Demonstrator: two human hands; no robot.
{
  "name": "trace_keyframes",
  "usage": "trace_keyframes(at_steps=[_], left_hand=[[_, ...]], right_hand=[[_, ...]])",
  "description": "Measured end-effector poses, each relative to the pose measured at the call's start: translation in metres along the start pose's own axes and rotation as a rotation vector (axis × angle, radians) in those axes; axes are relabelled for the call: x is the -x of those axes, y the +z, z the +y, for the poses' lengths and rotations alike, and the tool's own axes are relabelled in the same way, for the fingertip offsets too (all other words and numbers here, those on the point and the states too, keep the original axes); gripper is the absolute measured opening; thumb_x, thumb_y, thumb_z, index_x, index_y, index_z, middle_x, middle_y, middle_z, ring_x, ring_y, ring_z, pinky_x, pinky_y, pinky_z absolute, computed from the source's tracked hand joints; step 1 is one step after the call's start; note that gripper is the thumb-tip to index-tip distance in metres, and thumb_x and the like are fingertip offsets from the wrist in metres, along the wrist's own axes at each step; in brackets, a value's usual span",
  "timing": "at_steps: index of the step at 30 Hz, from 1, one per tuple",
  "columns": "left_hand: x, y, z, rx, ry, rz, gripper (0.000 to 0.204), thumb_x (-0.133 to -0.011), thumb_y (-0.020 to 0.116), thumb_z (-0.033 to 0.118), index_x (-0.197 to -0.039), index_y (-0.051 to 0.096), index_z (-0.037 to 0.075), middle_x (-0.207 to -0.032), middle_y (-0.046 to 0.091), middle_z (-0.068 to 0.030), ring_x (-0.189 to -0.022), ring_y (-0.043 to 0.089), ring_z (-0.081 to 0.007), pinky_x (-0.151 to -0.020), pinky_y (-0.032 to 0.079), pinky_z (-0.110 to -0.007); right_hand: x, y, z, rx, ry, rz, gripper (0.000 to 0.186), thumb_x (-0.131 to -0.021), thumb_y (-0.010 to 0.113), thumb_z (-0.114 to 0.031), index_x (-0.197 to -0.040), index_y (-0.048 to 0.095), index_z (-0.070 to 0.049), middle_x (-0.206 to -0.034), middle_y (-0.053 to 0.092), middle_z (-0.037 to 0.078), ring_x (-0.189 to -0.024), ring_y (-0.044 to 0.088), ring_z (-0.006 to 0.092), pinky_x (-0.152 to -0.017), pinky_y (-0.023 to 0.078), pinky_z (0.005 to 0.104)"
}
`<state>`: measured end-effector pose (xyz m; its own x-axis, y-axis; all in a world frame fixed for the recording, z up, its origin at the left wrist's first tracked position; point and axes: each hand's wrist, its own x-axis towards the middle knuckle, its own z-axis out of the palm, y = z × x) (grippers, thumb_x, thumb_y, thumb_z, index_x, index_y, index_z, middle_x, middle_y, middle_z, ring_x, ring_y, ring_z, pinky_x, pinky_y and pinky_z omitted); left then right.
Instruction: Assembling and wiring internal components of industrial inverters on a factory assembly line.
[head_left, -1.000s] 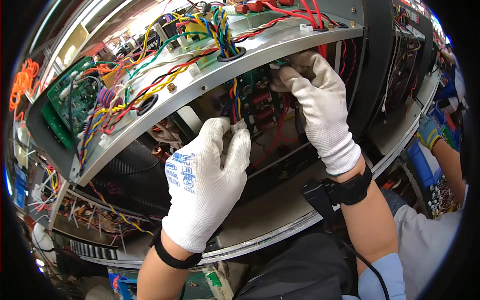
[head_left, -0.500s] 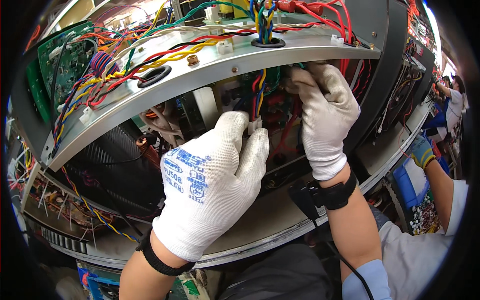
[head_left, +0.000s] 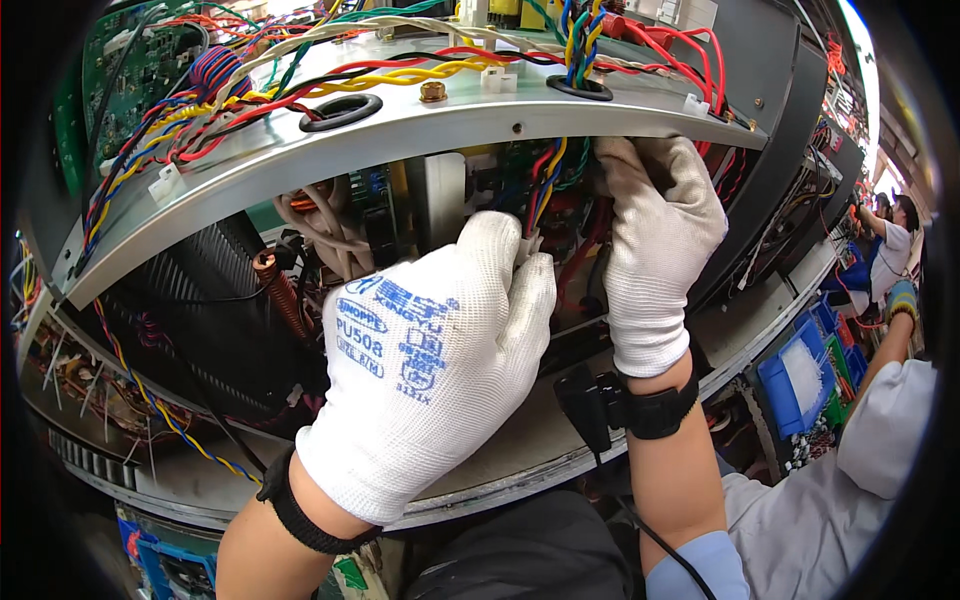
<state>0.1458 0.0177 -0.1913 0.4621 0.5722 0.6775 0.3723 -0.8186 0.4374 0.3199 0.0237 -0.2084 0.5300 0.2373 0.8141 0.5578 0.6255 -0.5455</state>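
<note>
My left hand point(head_left: 430, 360), in a white knit glove, pinches a small white wire connector point(head_left: 530, 244) between thumb and finger. From the connector a bundle of red, blue and yellow wires point(head_left: 549, 182) climbs behind the lip of the metal shelf point(head_left: 400, 136). To its right my right hand point(head_left: 660, 240), gloved alike, reaches up under the same lip. Its fingers are curled together; their tips are partly hidden, and what they hold cannot be made out. Green twisted wires point(head_left: 572, 172) hang beside those fingers.
On the shelf lie twisted coloured cables point(head_left: 400, 78), black grommets point(head_left: 345, 112) and a green circuit board point(head_left: 130, 95). Below are a black finned heat sink point(head_left: 200, 310) and a copper coil point(head_left: 282, 295). At right, a co-worker's sleeve point(head_left: 885, 430) is close to blue bins point(head_left: 795, 375).
The view has shifted, so the cabinet's shelf sits further right. My left hand keeps its pinch on the connector, which now appears more tilted. My right hand stays curled under the lip.
</note>
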Motion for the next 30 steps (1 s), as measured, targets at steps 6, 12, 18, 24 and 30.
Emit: trace_keyframes(at_steps=[6,12,18,24,30], left_hand=[[-0.002,-0.011,0.006,0.003,-0.07,-0.08,0.011,-0.086,0.065,0.011,-0.089,0.062,0.002,-0.059,0.06,-0.0132,-0.05,0.062,-0.0202,-0.048,0.046,-0.029],[-0.006,-0.014,0.006,0.0,-0.086,-0.163,0.013,-0.084,0.066,0.013,-0.089,0.063,0.002,-0.06,0.059,-0.0132,-0.051,0.061,-0.0254,-0.048,0.046,-0.031],[-0.011,-0.017,0.009,-0.007,-0.075,-0.127,0.01,-0.084,0.066,0.01,-0.088,0.063,0.001,-0.056,0.056,-0.0124,-0.045,0.056,-0.0183,-0.046,0.042,-0.029],[-0.006,-0.007,0.002,-0.006,-0.017,-0.024,0.013,-0.086,0.064,0.013,-0.088,0.061,0.0,-0.063,0.057,-0.0155,-0.051,0.059,-0.0246,-0.05,0.044,-0.03],[-0.006,-0.009,0.011,-0.009,-0.073,-0.037,0.014,-0.087,0.064,0.015,-0.087,0.061,0.001,-0.061,0.056,-0.0148,-0.05,0.056,-0.022,-0.05,0.042,-0.03]], right_hand=[[-0.013,-0.015,-0.002,-0.434,0.382,-0.04,0.024,-0.089,0.052,0.005,-0.113,0.052,0.001,-0.095,0.062,0.009,-0.078,0.064,0.0152,-0.073,0.055,0.0271],[-0.023,-0.04,-0.006,-0.083,0.308,-0.281,0.018,-0.081,0.061,0.006,-0.099,0.059,0.005,-0.085,0.068,0.011,-0.073,0.066,0.0154,-0.07,0.055,0.0264],[-0.029,-0.036,0.002,-0.168,0.318,-0.26,0.017,-0.088,0.056,0.003,-0.104,0.06,0.006,-0.093,0.066,0.01,-0.08,0.065,0.0147,-0.075,0.056,0.0281],[-0.037,-0.036,0.004,-0.008,0.392,-0.411,0.022,-0.086,0.064,-0.001,-0.106,0.061,0.007,-0.095,0.068,0.013,-0.082,0.068,0.0188,-0.076,0.056,0.0292],[-0.044,-0.038,0.0,-0.208,0.476,-0.433,0.025,-0.087,0.067,-0.006,-0.108,0.061,0.006,-0.094,0.068,0.015,-0.08,0.07,0.0226,-0.07,0.059,0.0313]])
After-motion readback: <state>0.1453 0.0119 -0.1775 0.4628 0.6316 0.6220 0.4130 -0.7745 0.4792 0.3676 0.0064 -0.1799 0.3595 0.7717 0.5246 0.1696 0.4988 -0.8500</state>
